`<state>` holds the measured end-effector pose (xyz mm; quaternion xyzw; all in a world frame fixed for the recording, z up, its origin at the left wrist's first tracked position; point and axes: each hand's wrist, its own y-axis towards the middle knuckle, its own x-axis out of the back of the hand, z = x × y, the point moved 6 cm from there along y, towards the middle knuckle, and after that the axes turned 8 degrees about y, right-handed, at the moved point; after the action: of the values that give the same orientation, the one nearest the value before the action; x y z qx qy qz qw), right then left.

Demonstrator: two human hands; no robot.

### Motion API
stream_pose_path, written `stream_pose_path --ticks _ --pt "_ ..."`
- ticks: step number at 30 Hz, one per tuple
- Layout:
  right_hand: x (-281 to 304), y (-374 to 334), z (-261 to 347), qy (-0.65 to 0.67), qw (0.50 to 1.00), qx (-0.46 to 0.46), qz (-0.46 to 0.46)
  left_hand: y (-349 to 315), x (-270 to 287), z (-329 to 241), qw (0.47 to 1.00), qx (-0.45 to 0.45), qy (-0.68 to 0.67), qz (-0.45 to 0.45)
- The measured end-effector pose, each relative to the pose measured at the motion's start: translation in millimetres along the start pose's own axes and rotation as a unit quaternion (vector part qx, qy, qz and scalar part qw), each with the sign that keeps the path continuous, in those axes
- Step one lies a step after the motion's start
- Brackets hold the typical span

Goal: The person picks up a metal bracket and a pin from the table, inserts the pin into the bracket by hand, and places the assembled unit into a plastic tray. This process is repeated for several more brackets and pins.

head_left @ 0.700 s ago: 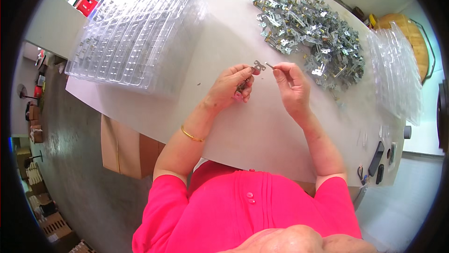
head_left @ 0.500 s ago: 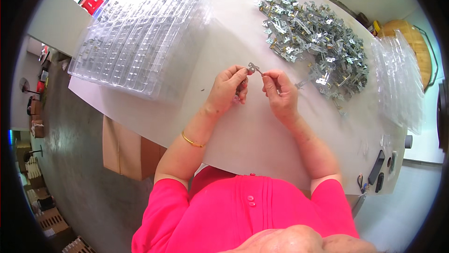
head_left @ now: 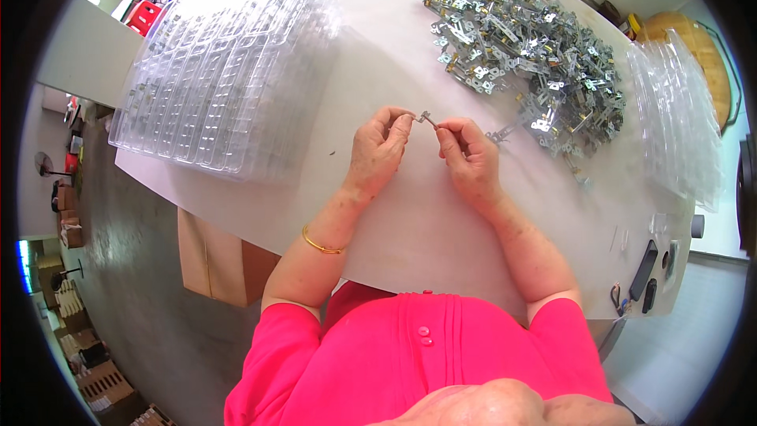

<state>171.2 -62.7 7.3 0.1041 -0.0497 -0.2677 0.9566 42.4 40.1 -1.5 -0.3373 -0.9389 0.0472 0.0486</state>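
Grey metal in hand
The left hand [head_left: 378,152] pinches a small bracket [head_left: 425,117], the right hand [head_left: 472,160] a thin pin [head_left: 433,123] meeting it.

- Left hand [head_left: 381,150]: pinched at the fingertips; left forearm [head_left: 337,217] angled toward 1 o'clock.
- Right hand [head_left: 471,161]: similar pinch; right forearm [head_left: 532,246] toward 11 o'clock.
- Hands near, apart.

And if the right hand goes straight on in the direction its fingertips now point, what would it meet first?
Probably the small metal piece just ahead of the right hand, then the left hand; depth is hard to judge from one view.
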Motion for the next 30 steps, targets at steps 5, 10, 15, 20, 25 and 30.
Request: stream_pose_path --ticks 5,10,15,20,25,30 --pt "0.8 -1.3 0.8 -0.016 1.0 0.013 -0.006 -0.1 4.4 -4.5 0.994 -0.05 0.084 -0.051" --pt "0.7 -1.6 3.9 -0.03 0.999 0.029 -0.009 -3.0 3.8 -9.1 0.985 -0.093 0.126 -0.069" --pt "1.8 -2.8 -0.5 -0.037 0.999 0.034 -0.005 -5.1 3.8 -12.9 0.976 -0.12 0.157 -0.09" --pt "-1.9 -3.1 3.1 0.012 1.0 -0.001 0.003 -9.3 -3.2 -16.1 0.971 -0.146 0.179 -0.063" --pt "-3.4 -3.5 2.3 0.039 0.999 -0.018 0.022 -11.7 -8.1 -17.6 0.962 -0.184 0.195 -0.063" --pt "-2.2 -3.5 1.6 -0.017 0.999 -0.018 0.027 -13.6 -11.7 -19.4 0.95 -0.221 0.21 -0.063"
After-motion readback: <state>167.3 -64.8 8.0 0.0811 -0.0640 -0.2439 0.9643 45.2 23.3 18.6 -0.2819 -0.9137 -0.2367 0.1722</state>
